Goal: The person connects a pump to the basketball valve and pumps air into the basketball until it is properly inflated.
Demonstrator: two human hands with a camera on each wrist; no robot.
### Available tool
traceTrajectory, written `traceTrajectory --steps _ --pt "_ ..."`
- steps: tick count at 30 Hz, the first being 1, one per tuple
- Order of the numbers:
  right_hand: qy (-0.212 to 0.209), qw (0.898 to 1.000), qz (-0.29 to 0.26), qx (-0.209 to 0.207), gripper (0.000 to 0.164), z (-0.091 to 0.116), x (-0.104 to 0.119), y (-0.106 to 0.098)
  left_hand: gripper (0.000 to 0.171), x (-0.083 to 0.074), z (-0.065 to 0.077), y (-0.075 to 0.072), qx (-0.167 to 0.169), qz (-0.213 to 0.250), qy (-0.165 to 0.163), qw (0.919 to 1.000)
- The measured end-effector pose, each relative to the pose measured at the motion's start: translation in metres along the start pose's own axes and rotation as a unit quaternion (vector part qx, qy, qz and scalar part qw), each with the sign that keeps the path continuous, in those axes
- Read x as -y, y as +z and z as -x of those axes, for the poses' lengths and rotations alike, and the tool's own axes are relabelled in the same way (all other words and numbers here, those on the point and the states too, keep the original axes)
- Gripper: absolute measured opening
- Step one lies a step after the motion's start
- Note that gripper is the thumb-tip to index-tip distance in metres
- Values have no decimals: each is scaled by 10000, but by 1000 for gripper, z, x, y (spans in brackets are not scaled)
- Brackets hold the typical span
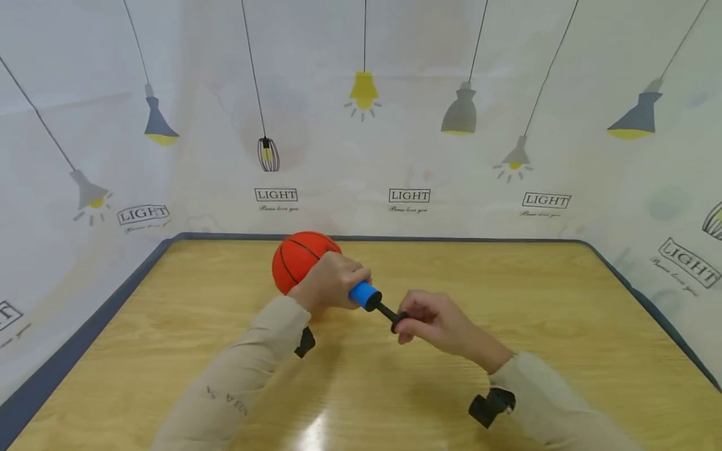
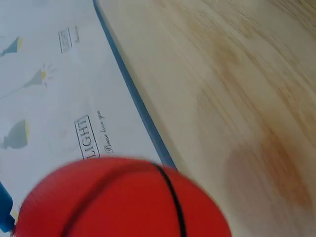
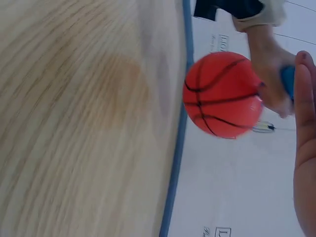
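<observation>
My left hand [image 1: 329,282] grips the blue barrel of a hand pump [image 1: 365,295]. At its near end a black rod sticks out, and my right hand [image 1: 437,319] pinches the black handle [image 1: 399,322] on it. Beyond the left hand is a red ball [image 1: 299,257] with black seam lines, at the pump's far end. In the right wrist view the ball [image 3: 222,96] sits right by the left hand [image 3: 270,69], which hides the pump's tip. The left wrist view shows the ball [image 2: 123,202] up close, with a bit of blue pump [image 2: 6,210] at the edge.
A wood-grain table [image 1: 536,300] with a dark blue edge [image 1: 451,238] lies below the hands. White backdrop sheets [image 1: 316,113] printed with lamps stand behind it and at both sides. Each wrist wears a black camera, such as the right one [image 1: 492,406].
</observation>
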State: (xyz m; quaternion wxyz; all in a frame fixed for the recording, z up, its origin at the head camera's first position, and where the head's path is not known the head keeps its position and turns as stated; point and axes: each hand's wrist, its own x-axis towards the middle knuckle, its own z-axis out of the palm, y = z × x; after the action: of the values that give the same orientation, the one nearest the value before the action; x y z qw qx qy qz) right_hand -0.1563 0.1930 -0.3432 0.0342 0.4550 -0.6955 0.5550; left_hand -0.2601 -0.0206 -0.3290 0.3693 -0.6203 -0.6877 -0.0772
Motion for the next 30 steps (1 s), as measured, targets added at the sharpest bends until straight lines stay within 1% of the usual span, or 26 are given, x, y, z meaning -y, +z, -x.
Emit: traceTrajectory --steps 1,2,3,4,6,8,9,10,12,13,15,17,19,21,24,25,27,30 --pt "-94 10000 -10 -20 5 -4 -6 3 21 -2 0 -1 36 -39 15 10000" --pt "-88 9999 -53 -62 4 -6 -10 7 21 -3 1 -1 84 -54 38 9999" --pt "-61 9999 -122 -94 4 -7 -13 10 20 -4 2 -2 146 -50 69 9999" --pt "51 9997 -166 -152 5 -7 -13 13 20 -4 3 -3 220 -50 120 9997" --pt "210 9993 -230 -224 5 -5 -9 16 20 -4 4 -4 352 -32 186 9992" --pt "431 9979 -410 -248 6 1 1 17 19 -2 6 -6 396 52 193 9990" --pt "486 9973 -509 -232 6 5 7 17 19 -1 7 -8 374 83 168 9991" --pt "448 9972 -569 -196 6 9 13 16 21 1 8 -10 339 132 119 9993" --pt "316 9974 -634 -108 9 15 24 13 24 5 11 -14 211 207 2 9996" --pt "168 9979 -631 -40 10 16 28 12 25 6 12 -16 171 254 -55 9995" --pt "-17 9989 -468 30 10 16 29 9 25 7 13 -17 151 288 -83 9994" --pt "-218 9996 -173 72 10 12 25 6 24 5 8 -14 153 262 5 9995" --pt "-225 9997 10 71 8 5 17 5 22 1 3 -11 170 238 99 9995" --pt "-135 9999 100 11 9 -2 8 5 21 -3 -1 -7 142 226 149 9995" --pt "-82 9999 16 -67 11 -10 -2 10 20 -7 1 -5 106 277 97 9995" --pt "-99 9999 36 -99 13 -11 -3 12 20 -7 2 -4 117 284 98 9995" --pt "24 9998 1 -200 12 -11 0 14 19 -5 4 -3 101 265 81 9996" --pt "255 9991 -102 -319 9 -3 11 14 20 2 7 -5 94 217 -19 9997"
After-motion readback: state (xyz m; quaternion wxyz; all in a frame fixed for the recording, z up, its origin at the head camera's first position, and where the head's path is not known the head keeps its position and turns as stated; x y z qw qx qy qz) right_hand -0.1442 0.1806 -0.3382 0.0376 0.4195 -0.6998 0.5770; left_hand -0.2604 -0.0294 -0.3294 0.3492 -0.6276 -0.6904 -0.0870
